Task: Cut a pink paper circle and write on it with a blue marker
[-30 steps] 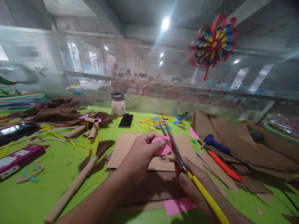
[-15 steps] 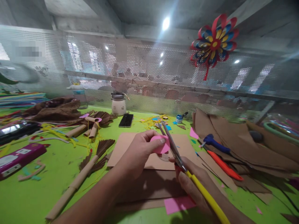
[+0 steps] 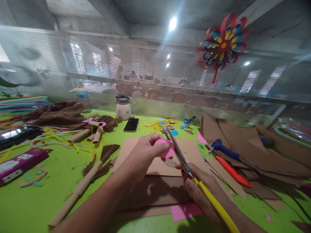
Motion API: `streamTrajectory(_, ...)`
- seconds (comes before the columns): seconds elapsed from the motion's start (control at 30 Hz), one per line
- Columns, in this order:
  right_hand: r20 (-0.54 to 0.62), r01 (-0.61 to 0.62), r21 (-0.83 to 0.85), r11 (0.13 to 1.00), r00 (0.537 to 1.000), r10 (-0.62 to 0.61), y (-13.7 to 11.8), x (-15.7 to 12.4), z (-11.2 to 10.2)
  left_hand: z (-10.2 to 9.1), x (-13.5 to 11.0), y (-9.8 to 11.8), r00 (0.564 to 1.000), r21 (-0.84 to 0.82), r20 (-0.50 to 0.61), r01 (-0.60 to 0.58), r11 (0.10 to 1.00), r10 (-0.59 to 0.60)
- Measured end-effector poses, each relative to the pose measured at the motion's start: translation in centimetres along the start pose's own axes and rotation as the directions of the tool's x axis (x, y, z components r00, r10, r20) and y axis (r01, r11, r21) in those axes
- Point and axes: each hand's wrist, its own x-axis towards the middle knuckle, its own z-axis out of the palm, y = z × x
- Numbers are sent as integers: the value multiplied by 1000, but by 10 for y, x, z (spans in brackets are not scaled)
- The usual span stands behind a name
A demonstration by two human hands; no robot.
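A pink paper disc (image 3: pixel 165 152) held over the surface (image 3: pixel 48 194).
It is pinched between the closed fingers (image 3: pixel 155 138) of the left hand (image 3: pixel 143 155); yellow-handled scissors (image 3: pixel 180 156), gripped by the right hand (image 3: pixel 201 191), are set against its right edge.

On the green tabletop (image 3: pixel 48 200), a flat tan cardboard sheet (image 3: pixel 123 158) lies beneath both hands. The left hand (image 3: pixel 143 155) pinches a round pink paper disc (image 3: pixel 165 151) against yellow-handled scissors (image 3: pixel 184 163) gripped by the right hand (image 3: pixel 201 189). A black smartphone (image 3: pixel 131 125) lies behind the cardboard, with a white ceramic jar (image 3: pixel 123 110) behind it. A rolled brown paper tube (image 3: pixel 80 189) lies left, a pile of brown paper sheets (image 3: pixel 243 142) lies right, and a square pink paper scrap (image 3: pixel 186 212) lies in front.
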Motion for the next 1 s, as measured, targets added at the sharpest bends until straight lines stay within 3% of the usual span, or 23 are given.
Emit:
streamTrajectory(0.4, 19, -14, 44, 999, 1000, 13, -2, -1, -1, -3, 1, -3, 1000, 1, 14, -3, 1000, 3)
streamTrajectory(1.0, -3, 6, -19, 1000, 1000, -6, -3, 0, -3, -2, 2, -3, 1000, 41, -14, -21, 999, 22)
